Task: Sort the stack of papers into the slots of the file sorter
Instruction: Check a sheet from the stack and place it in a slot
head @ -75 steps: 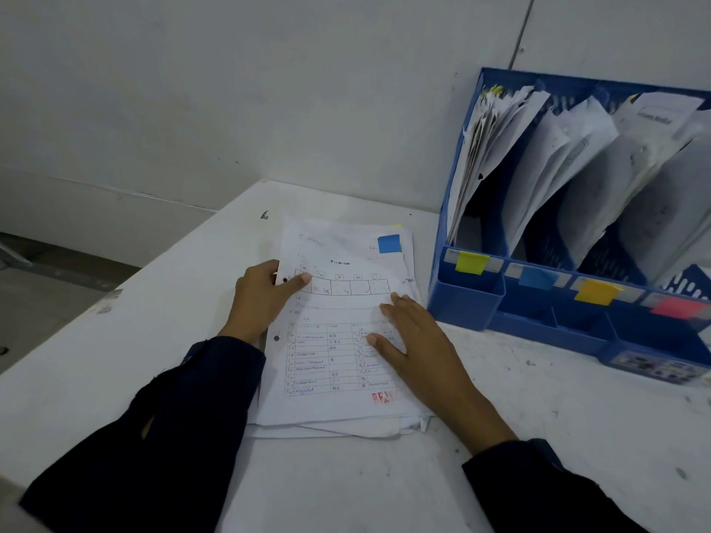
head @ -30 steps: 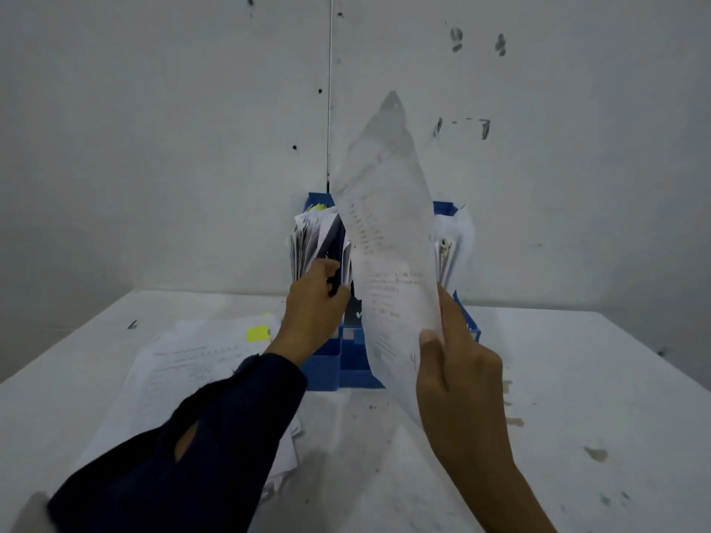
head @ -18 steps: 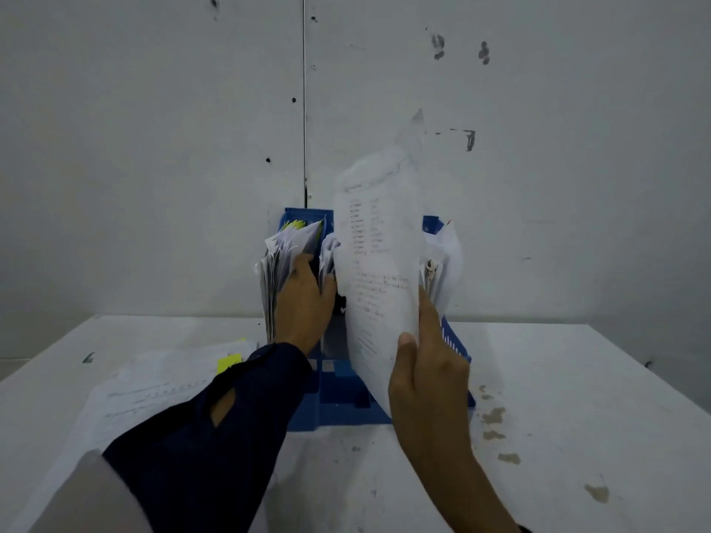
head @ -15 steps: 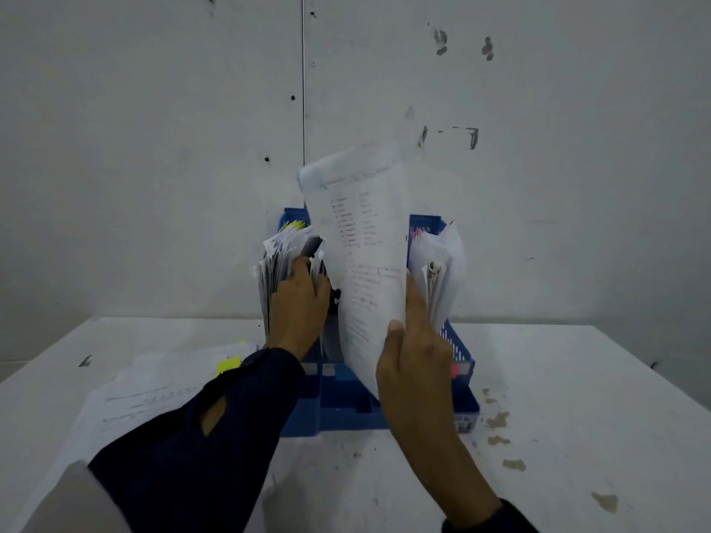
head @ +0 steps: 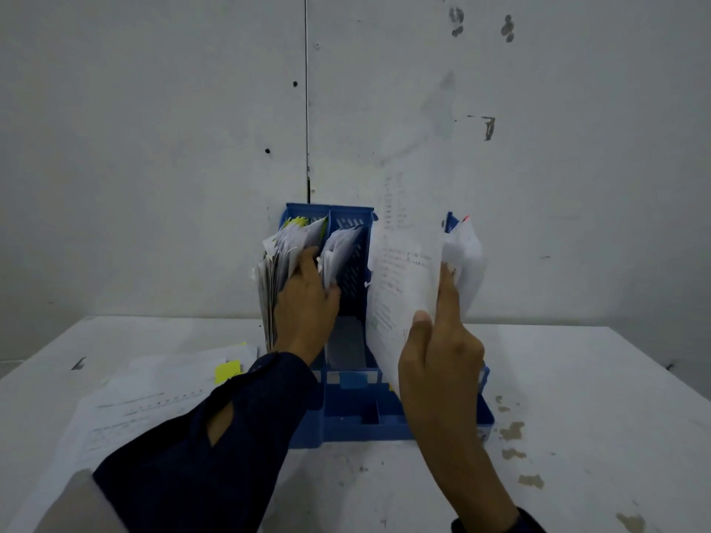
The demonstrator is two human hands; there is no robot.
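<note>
- Sheet (head: 404,263): one printed page, held upright and blurred, in front of the sorter's (head: 346,413) right-hand slots. Risk: limp paper, gripped only at its lower right edge; the top may fold over or catch on the papers already standing there and crumple rather than slide in.
- Right hand (head: 438,363): pinches the sheet, thumb in front, forefinger up along its right edge. The sheet rises above and left of this hand. Risk: the sheet hides the slot mouths behind it, so it could go into the wrong slot.
- Left hand (head: 306,298): fingers pushed in between the leftmost bundle (head: 277,263) and the next papers (head: 340,244), curled against the bundle and holding a gap. Risk: the crowded bundle leans left and may spill or spring back once released.
- Stack (head: 154,394): lies flat on the desk (head: 577,378), left of the sorter, partly under the left sleeve; a yellow tab (head: 227,371) shows. Risk: the sleeve may drag top sheets askew.
</note>
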